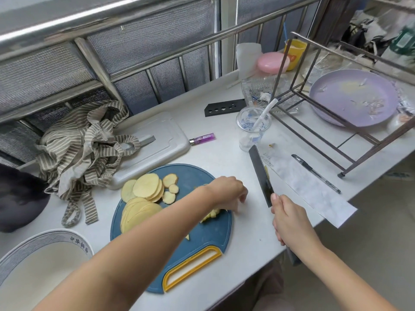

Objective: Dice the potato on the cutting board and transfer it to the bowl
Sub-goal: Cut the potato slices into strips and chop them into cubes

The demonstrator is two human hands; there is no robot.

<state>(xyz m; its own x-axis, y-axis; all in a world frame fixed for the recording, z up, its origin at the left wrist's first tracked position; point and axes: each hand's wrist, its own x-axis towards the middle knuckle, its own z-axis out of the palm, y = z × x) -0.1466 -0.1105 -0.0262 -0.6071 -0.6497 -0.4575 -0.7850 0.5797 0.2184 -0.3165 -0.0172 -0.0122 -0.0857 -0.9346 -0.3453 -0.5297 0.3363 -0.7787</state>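
1. Here, the white bowl (pixel 27 248) sits well to the left of the left hand's fingers. Its blue-patterned rim carries a few blue Chinese characters.
2. The round blue cutting board (pixel 202 239), with a yellow handle, lies beneath those fingers, which reach its right edge.
3. The potato slices (pixel 146 187) are thin, pale yellow rounds with tan skin edges. They overlap in fanned stacks on the board, left of the fingers.
4. The right hand (pixel 289 223) wraps its fingers tightly round the handle of a dark knife (pixel 261 176). The blade runs away from the fingers, to the right of the board.
5. The left hand (pixel 226 191) bends its fingers down, close together, over a small heap of cut potato pieces (pixel 212 214). Whether they pinch it is hidden.
6. A purple lighter (pixel 202 138) lies beyond the left fingers, its print too small to read.
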